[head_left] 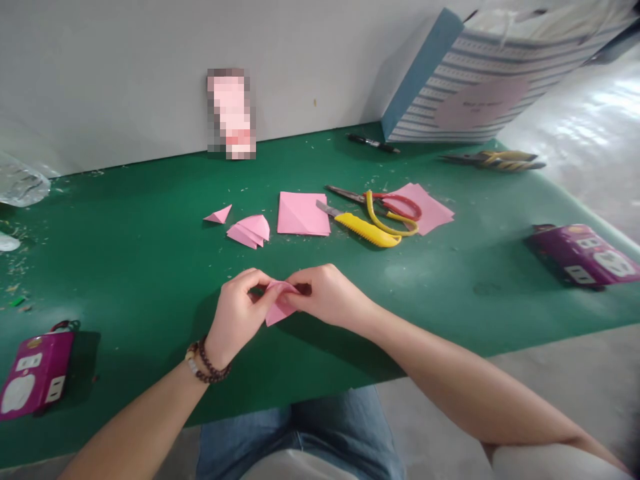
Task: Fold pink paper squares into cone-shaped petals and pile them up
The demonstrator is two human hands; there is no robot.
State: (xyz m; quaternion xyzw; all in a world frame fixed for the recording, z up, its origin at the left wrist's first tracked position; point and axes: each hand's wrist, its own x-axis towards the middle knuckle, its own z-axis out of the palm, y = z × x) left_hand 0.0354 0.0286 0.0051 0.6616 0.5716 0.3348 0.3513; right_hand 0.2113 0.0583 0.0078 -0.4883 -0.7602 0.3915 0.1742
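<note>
left hand (243, 303) and right hand (327, 293) pinching folded pink paper (280, 310) between them, above green table (150, 267)

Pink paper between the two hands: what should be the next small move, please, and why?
Probably, press the pink paper flat along its bend: the left grip and right grip both pinch it, and it looks curved between them, not yet flat.

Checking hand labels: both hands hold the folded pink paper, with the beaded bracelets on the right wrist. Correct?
Not quite, wrong wrist. The head view shows the beaded bracelets on the wrist of the left hand, not the right hand. Both hands do hold the folded pink paper.
</note>
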